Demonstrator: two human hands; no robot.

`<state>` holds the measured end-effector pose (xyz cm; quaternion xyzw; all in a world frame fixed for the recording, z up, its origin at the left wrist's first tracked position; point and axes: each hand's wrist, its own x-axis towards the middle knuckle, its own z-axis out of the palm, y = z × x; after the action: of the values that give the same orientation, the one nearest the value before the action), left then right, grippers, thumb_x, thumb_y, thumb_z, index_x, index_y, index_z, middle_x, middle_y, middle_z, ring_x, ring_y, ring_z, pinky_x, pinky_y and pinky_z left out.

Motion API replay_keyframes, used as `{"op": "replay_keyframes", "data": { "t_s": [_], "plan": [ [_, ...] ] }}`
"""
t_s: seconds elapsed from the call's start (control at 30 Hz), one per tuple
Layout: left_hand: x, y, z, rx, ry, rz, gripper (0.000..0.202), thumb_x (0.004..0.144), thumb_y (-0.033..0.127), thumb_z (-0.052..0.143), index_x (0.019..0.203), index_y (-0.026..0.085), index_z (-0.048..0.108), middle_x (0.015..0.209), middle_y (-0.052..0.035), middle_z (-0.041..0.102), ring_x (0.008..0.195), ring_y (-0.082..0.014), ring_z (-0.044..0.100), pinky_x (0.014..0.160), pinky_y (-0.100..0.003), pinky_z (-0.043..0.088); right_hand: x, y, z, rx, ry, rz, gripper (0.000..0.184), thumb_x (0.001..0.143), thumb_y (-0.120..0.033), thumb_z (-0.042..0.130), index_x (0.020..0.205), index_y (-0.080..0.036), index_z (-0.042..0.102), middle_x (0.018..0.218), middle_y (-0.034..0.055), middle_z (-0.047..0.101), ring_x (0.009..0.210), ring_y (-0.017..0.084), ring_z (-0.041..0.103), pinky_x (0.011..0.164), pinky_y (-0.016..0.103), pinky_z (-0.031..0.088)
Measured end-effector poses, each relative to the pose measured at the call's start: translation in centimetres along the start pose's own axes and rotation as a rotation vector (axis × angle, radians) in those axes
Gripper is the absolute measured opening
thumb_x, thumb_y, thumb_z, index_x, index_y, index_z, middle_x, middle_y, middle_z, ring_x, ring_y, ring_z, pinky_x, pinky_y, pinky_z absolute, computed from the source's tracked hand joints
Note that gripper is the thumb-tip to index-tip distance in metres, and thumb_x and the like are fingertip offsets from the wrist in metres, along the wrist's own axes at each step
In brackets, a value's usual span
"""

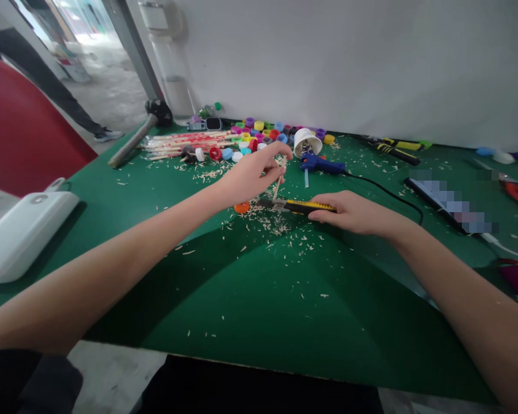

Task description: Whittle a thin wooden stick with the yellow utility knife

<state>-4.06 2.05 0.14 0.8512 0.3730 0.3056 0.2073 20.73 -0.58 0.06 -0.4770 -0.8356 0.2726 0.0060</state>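
My left hand (263,171) pinches the upper part of a thin wooden stick (278,185), which stands at a slant over the table. In my right hand (349,213) is a yellow and black utility knife (308,206). Its blade points left and meets the stick's lower end. Pale wood shavings (278,224) lie scattered under and around the blade. An orange bottle cap (242,207) sits just left of the knife tip. Behind my hands, a blue glue gun (322,164) rests beside a white cup (306,141) tipped on its side.
Colourful bottle caps (259,125) and a bundle of sticks (185,144) line the back of the green table (259,305). A mallet (142,132) lies at the back left, a white power bank (30,230) farther left. Pliers (392,149) and a phone (449,207) are on the right.
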Motion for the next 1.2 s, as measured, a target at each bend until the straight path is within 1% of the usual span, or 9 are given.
{"op": "replay_keyframes", "data": {
  "t_s": [0.23,0.4,0.5,0.67,0.8,0.9,1.0,1.1,1.2],
  "plan": [
    [-0.1,0.0,-0.1,-0.016,-0.008,0.025,0.027,0.094,0.022,0.04,0.12,0.02,0.046,0.08,-0.0016,0.071,0.062,-0.0094,0.058,0.052,-0.023,0.039,-0.1,-0.6,0.6,-0.06,0.064,0.015,0.044,0.087,-0.064,0.043,0.087,-0.023,0.058,0.07,0.0001,0.058,0.058,0.014,0.049,0.054,0.029,0.033],
    [-0.1,0.2,0.0,-0.027,-0.006,0.015,0.027,0.093,0.02,0.041,0.119,0.02,0.047,0.078,-0.0008,0.07,0.054,-0.0069,0.052,0.052,-0.022,0.039,-0.5,-1.1,0.9,-0.425,0.23,-0.104,0.045,0.091,-0.058,0.038,0.086,-0.021,0.062,0.091,0.0072,0.063,0.079,0.021,0.055,0.06,0.032,0.035],
    [0.0,0.1,0.1,-0.04,-0.005,0.016,0.027,0.093,0.019,0.041,0.119,0.02,0.047,0.077,-0.001,0.07,0.061,-0.0082,0.058,0.057,-0.023,0.042,-0.3,-1.5,1.3,-0.558,0.297,-0.199,0.045,0.091,-0.056,0.039,0.095,-0.018,0.064,0.098,0.0103,0.063,0.087,0.023,0.054,0.065,0.033,0.036],
    [0.0,-0.1,0.1,-0.04,-0.009,0.019,0.025,0.094,0.022,0.041,0.118,0.02,0.047,0.08,-0.0021,0.07,0.072,-0.0114,0.063,0.059,-0.024,0.043,0.7,-2.7,2.9,-0.544,0.341,-0.205,0.043,0.093,-0.054,0.04,0.097,-0.018,0.061,0.091,0.0073,0.064,0.081,0.02,0.054,0.068,0.033,0.034],
    [0.0,-0.1,0.1,-0.04,-0.019,0.015,0.025,0.094,0.022,0.04,0.118,0.021,0.046,0.079,-0.002,0.069,0.07,-0.0111,0.063,0.059,-0.025,0.043,1.3,-3.6,3.9,-0.528,0.394,-0.169,0.042,0.091,-0.057,0.043,0.091,-0.019,0.061,0.087,0.0055,0.064,0.08,0.021,0.054,0.07,0.033,0.032],
    [0.0,-0.1,0.1,-0.032,-0.029,0.021,0.025,0.094,0.023,0.039,0.118,0.021,0.046,0.079,-0.0019,0.069,0.066,-0.0102,0.061,0.057,-0.024,0.042,1.3,-3.9,4.1,-0.527,0.398,-0.209,0.039,0.093,-0.055,0.042,0.094,-0.022,0.062,0.087,0.0041,0.063,0.083,0.021,0.054,0.071,0.033,0.03],
    [0.0,0.0,0.1,-0.028,-0.029,0.034,0.024,0.094,0.022,0.039,0.118,0.021,0.045,0.08,-0.0017,0.069,0.067,-0.0099,0.061,0.058,-0.024,0.043,1.1,-4.2,3.9,-0.562,0.397,-0.26,0.033,0.094,-0.049,0.043,0.089,-0.021,0.061,0.087,0.0048,0.063,0.084,0.022,0.054,0.072,0.034,0.031],
    [0.0,0.1,0.1,-0.034,-0.032,0.039,0.024,0.094,0.022,0.039,0.118,0.021,0.045,0.08,-0.0015,0.069,0.071,-0.0103,0.063,0.06,-0.024,0.044,0.7,-4.5,3.7,-0.553,0.366,-0.283,0.019,0.092,-0.033,0.047,0.087,-0.018,0.056,0.083,0.0041,0.063,0.077,0.018,0.054,0.073,0.034,0.033],
    [0.0,0.2,0.0,-0.032,-0.039,0.043,0.025,0.094,0.021,0.038,0.119,0.021,0.045,0.081,-0.0016,0.069,0.073,-0.0105,0.063,0.062,-0.024,0.045,0.6,-4.5,3.8,-0.547,0.346,-0.313,0.016,0.094,-0.027,0.044,0.095,-0.017,0.056,0.084,0.0031,0.065,0.072,0.016,0.056,0.071,0.033,0.035]
  ]
}}
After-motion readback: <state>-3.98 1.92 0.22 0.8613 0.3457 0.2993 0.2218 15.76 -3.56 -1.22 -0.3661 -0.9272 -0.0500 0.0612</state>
